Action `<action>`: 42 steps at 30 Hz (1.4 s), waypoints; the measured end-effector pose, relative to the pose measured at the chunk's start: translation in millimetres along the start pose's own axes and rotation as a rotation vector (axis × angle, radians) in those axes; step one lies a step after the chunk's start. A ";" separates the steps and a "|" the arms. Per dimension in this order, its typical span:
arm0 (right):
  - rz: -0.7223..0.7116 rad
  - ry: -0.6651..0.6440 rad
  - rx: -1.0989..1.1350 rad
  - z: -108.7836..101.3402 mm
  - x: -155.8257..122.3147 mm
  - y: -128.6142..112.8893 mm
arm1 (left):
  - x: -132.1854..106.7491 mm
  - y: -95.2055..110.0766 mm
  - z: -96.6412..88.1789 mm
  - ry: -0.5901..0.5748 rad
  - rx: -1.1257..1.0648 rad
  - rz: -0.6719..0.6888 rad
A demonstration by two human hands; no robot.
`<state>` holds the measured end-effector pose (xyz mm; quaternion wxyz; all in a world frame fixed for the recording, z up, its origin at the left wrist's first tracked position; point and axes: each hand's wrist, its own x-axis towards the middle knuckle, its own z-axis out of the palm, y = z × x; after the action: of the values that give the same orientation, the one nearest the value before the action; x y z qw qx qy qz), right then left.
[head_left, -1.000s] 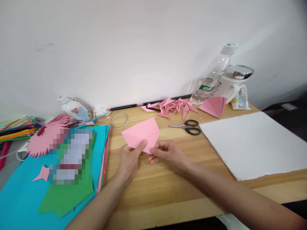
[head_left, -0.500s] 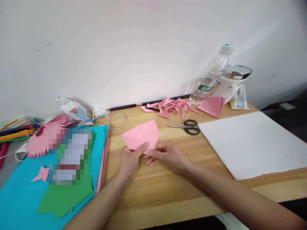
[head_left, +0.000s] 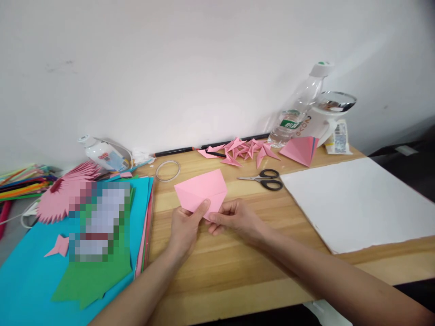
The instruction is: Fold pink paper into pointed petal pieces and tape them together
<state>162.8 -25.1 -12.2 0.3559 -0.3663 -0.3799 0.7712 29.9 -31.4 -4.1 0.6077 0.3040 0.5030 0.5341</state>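
A partly folded pink paper sheet (head_left: 202, 189) is held just above the wooden table (head_left: 238, 267). My left hand (head_left: 185, 226) pinches its lower left part, thumb on top. My right hand (head_left: 234, 219) grips the lower right corner, fingers curled under it. Both hands meet at the sheet's near point.
Black scissors (head_left: 267, 179) lie to the right, beside a white board (head_left: 356, 203). Several folded pink pieces (head_left: 244, 150), a pink cone (head_left: 301, 150) and a water bottle (head_left: 299, 111) sit near the wall. A tape ring (head_left: 167, 170) and stacked coloured paper (head_left: 41, 271) lie left.
The sheet and both hands have barely shifted; the fingers have closed in a little on the sheet's near corner.
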 end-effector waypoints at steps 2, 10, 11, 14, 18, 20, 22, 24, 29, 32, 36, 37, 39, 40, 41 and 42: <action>-0.004 0.001 -0.009 0.3 0.1 1.1 | 0.3 -1.9 -0.6 0.008 0.015 0.010; 0.054 -0.067 0.049 -4.2 1.3 0.4 | 2.6 -1.2 -0.4 0.050 0.050 -0.018; 0.060 -0.069 0.060 -4.7 1.5 0.0 | 2.9 -0.9 -0.6 0.056 0.057 -0.019; 0.052 -0.040 0.058 -4.0 1.6 -0.6 | 3.4 -1.5 -1.5 0.048 0.083 -0.013; 0.045 0.004 0.036 -0.4 0.6 -0.3 | 3.1 -2.9 -1.4 0.039 0.087 -0.017; 0.048 0.013 0.038 1.1 0.3 -0.3 | 2.6 -2.5 -0.4 0.046 0.075 -0.025; 0.052 0.015 0.041 2.1 0.3 -0.4 | 2.2 -1.7 0.7 0.052 0.064 -0.035; 0.050 0.021 0.044 2.6 0.5 -0.2 | 1.8 -0.8 1.5 0.054 0.057 -0.042; 0.051 0.036 0.032 3.2 1.5 1.8 | 0.7 -0.7 3.2 0.067 0.061 -0.032; 0.044 0.027 0.030 3.5 1.5 2.2 | 0.1 -1.3 3.9 0.071 0.068 -0.013; 0.030 0.007 -0.011 3.4 -0.1 0.5 | 0.7 -1.7 3.2 0.093 0.066 -0.023; 0.025 0.000 -0.025 3.2 -0.4 0.2 | 0.9 -1.7 2.9 0.101 0.066 -0.027; 0.014 -0.008 -0.049 2.7 -0.4 0.8 | 1.0 -1.2 2.7 0.110 0.060 -0.037; 0.008 -0.009 -0.062 2.6 -0.2 1.6 | 0.8 -0.8 2.8 0.106 0.054 -0.045; 0.001 -0.008 -0.080 2.5 0.1 2.8 | 0.5 -0.3 3.1 0.099 0.042 -0.051; -0.012 -0.006 -0.106 2.7 0.4 4.2 | 0.1 0.3 3.5 0.088 0.024 -0.051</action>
<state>159.2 -27.6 -14.7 0.3394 -0.3800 -0.4233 0.7491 33.0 -30.6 -2.8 0.5947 0.2745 0.5435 0.5250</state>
